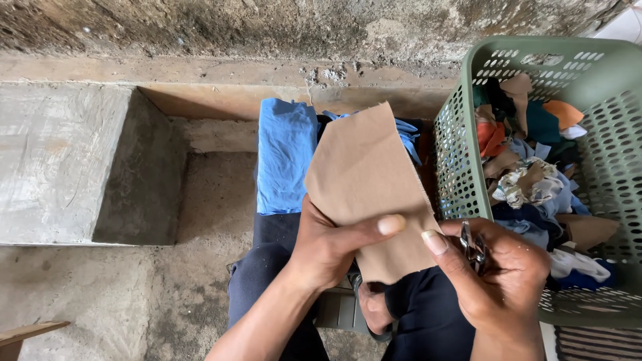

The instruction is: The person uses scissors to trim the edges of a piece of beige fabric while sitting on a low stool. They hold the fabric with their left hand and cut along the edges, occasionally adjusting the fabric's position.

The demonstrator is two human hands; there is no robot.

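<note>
A bare concrete floor (100, 294) fills the left, with a raised concrete block (60, 160) at its far left edge and a rough wall (267, 27) along the far side; that stretch of floor is open room. At the right edge stands a green perforated plastic basket (605, 154), filled with mixed cloth scraps (528, 180) in orange, blue, brown and white. Its near wall is just beside the hands, so room is tight on that side.

Between floor and basket, a folded blue cloth (286, 154) lies over the person's dark-clad lap, well beyond the hands.

A tan fabric piece (364, 180) is held upright in front of it, its long axis running from the hands up and away toward the wall, top edge slanting, right edge frayed. The left hand (328, 251) has its grip clamped on the piece's lower part, thumb pressed flat across the front. The right hand (498, 271) touches the piece's lower right edge with its thumb, while its fingers are closed around small metal scissors (475, 249), blades pointing up, close to the basket wall.
</note>
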